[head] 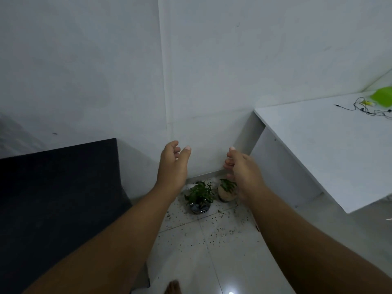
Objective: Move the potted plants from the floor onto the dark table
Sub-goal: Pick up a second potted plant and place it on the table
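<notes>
Two small potted plants stand on the pale tiled floor against the wall. The left plant (199, 198) has green leaves in a dark shiny round pot. The right plant (226, 190) sits in a beige rounded pot, partly hidden behind my right hand. My left hand (174, 164) and my right hand (244, 170) are both stretched forward above the plants, fingers curled and apart, holding nothing. The dark table (57, 194) fills the left side, its top bare where I can see it.
A white desk (322, 149) stands on the right with a tangled black cable (367, 108) and a green object (382, 95) on it. Soil crumbs (214, 230) are scattered over the floor tiles. A bare foot (172, 287) shows at the bottom edge.
</notes>
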`<state>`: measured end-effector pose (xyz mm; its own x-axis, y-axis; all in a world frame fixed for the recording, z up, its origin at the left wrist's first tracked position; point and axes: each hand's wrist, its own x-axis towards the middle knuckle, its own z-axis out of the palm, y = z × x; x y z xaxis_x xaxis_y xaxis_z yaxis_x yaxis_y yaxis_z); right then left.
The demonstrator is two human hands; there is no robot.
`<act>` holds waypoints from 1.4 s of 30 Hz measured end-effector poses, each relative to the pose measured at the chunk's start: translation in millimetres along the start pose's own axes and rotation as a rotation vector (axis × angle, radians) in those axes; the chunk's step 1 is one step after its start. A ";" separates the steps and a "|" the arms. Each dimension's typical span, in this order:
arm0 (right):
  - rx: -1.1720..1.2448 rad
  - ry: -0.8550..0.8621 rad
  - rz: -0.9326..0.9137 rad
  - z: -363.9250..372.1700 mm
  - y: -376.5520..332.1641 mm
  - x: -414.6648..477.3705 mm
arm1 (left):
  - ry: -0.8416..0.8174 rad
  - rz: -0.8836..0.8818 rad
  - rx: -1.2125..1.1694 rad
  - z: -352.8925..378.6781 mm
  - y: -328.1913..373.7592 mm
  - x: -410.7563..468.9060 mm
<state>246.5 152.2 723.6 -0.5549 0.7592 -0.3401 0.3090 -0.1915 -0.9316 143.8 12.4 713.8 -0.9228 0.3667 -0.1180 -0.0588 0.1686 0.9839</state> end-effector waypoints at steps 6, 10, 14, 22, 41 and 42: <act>0.052 -0.020 0.006 1.3 -3.9 51.3 | -0.010 -0.029 0.011 21.9 1.5 48.5; 0.049 -0.047 -0.005 -0.2 -4.9 75.2 | -0.004 -0.031 0.017 35.7 0.0 70.5; 0.044 -0.064 0.015 -6.9 -5.5 106.7 | -0.002 -0.051 0.011 56.8 -6.8 87.6; -0.005 -0.167 0.039 -29.5 5.4 173.4 | 0.117 -0.134 -0.009 107.3 -28.3 102.7; -0.138 -0.287 0.183 -23.3 156.1 307.3 | 0.261 -0.275 -0.016 186.4 -198.0 143.9; -0.134 -0.274 0.199 -20.6 167.7 312.9 | 0.259 -0.280 -0.006 187.9 -215.1 147.8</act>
<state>140.6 370.4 463.6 -0.6541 0.5172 -0.5519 0.5206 -0.2215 -0.8246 91.5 202.3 459.6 -0.9363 0.0636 -0.3454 -0.3238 0.2242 0.9192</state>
